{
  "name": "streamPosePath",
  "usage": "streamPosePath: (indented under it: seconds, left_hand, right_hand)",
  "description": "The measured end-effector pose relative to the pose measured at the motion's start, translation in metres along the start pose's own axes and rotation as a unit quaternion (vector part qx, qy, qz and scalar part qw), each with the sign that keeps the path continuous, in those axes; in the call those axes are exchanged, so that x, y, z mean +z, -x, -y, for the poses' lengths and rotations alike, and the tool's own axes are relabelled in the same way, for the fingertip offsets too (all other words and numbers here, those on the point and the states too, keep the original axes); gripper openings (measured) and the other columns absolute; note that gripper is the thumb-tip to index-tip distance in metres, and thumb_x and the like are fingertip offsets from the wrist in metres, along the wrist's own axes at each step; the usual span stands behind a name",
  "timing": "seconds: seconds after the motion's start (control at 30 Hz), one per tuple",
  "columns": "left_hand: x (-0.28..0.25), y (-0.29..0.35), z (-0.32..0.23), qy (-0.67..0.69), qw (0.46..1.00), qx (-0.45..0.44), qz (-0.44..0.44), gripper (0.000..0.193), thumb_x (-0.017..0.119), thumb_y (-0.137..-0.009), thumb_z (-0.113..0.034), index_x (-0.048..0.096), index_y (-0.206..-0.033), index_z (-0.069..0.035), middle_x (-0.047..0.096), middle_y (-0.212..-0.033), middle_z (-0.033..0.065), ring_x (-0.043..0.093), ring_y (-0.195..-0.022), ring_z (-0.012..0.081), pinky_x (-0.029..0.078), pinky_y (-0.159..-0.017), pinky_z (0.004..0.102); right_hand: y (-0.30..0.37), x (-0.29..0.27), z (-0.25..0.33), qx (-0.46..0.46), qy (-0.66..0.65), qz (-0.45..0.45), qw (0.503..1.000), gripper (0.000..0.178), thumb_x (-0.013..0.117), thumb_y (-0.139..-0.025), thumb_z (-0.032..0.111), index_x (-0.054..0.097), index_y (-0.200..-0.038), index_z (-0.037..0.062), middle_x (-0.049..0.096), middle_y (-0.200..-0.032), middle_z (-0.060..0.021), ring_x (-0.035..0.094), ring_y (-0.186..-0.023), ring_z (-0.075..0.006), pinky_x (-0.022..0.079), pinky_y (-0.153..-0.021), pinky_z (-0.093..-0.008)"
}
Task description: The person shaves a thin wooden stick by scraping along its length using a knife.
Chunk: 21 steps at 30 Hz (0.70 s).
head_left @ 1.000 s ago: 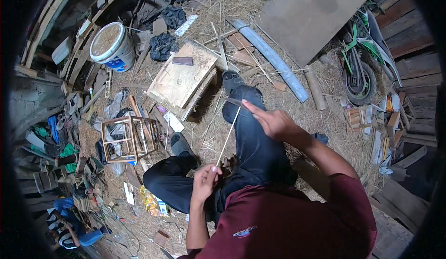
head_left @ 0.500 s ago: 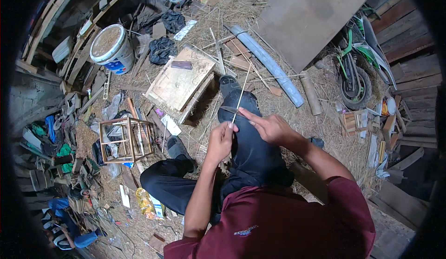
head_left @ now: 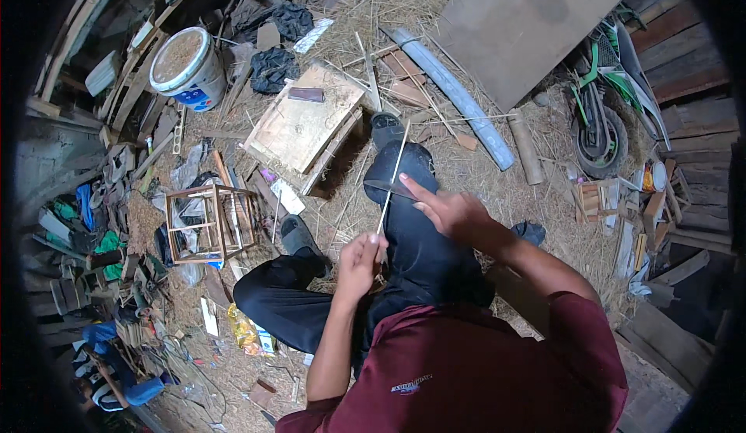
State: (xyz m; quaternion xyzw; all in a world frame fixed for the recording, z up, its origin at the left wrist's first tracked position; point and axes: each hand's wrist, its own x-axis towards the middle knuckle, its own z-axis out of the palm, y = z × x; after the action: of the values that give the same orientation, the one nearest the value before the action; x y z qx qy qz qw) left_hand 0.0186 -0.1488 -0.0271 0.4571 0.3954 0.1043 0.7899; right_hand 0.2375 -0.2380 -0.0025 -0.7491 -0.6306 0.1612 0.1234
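Note:
My left hand (head_left: 360, 264) is closed around the near end of a thin pale wooden stick (head_left: 401, 153). The stick slants up and away over my bent right knee (head_left: 409, 215), clad in dark trousers. In my right hand (head_left: 457, 214) is a knife, its handle hidden by my fingers. Its dark blade (head_left: 381, 185) lies crosswise against the stick above the knee. My right index finger stretches along the blade, close to the stick.
A low wooden box (head_left: 307, 134) bearing a dark block (head_left: 306, 94) stands ahead. To its left are a wooden frame (head_left: 211, 223) and a white bucket (head_left: 185, 68). A grey pole (head_left: 454, 99), a board (head_left: 528, 25) and a motorbike (head_left: 602, 122) lie right. Another person (head_left: 116, 371) sits lower left.
My left hand has drawn back toward my body, pulling the stick with it. More of the stick shows between that hand and the blade, and its far tip is nearer.

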Motion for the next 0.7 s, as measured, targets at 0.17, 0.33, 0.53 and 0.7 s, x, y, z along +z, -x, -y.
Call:
streamPosePath:
  seconds: [0.17, 0.33, 0.53, 0.7]
  left_hand:
    - [0.035, -0.065, -0.013, -0.076, 0.988, 0.128, -0.034, 0.03, 0.047, -0.1, -0.025, 0.061, -0.084, -0.005, 0.043, -0.058, -0.007, 0.033, -0.048, 0.0039, 0.025, -0.045, 0.0235]
    - [0.046, -0.088, -0.028, -0.216, 0.962, 0.151, -0.072, 0.027, 0.05, -0.093, -0.015, 0.065, -0.079, 0.003, 0.061, -0.063, 0.0139, 0.053, -0.056, 0.0143, 0.041, -0.055, 0.0307]
    - [0.042, -0.074, -0.019, -0.213, 0.965, 0.147, -0.052, 0.027, 0.049, -0.096, -0.015, 0.064, -0.08, 0.001, 0.051, -0.056, 0.0014, 0.043, -0.05, 0.0074, 0.032, -0.047, 0.0267]
    - [0.033, -0.046, -0.007, -0.149, 0.984, 0.1, -0.004, 0.028, 0.046, -0.1, -0.022, 0.06, -0.083, -0.005, 0.04, -0.056, -0.009, 0.033, -0.048, 0.0017, 0.022, -0.044, 0.022]
  right_hand:
    - [-0.003, 0.009, -0.009, 0.076, -0.157, -0.082, 0.981, 0.037, 0.051, -0.094, 0.038, 0.057, -0.114, 0.0076, 0.059, -0.061, -0.0203, 0.061, -0.061, -0.043, 0.048, -0.057, -0.052]
    - [-0.031, 0.014, -0.025, 0.095, -0.051, -0.039, 0.993, 0.046, 0.045, -0.095, 0.044, 0.061, -0.083, 0.0028, 0.061, -0.066, -0.0248, 0.061, -0.065, -0.0453, 0.048, -0.06, -0.0539]
    - [-0.036, 0.01, -0.023, 0.101, -0.045, 0.003, 0.994, 0.052, 0.043, -0.095, 0.049, 0.062, -0.084, 0.0015, 0.062, -0.068, -0.0258, 0.062, -0.067, -0.0454, 0.049, -0.062, -0.0535]
    - [-0.028, 0.009, -0.023, 0.117, -0.05, 0.019, 0.992, 0.055, 0.04, -0.096, 0.051, 0.061, -0.088, 0.0014, 0.063, -0.07, -0.0263, 0.063, -0.07, -0.046, 0.05, -0.063, -0.0548]
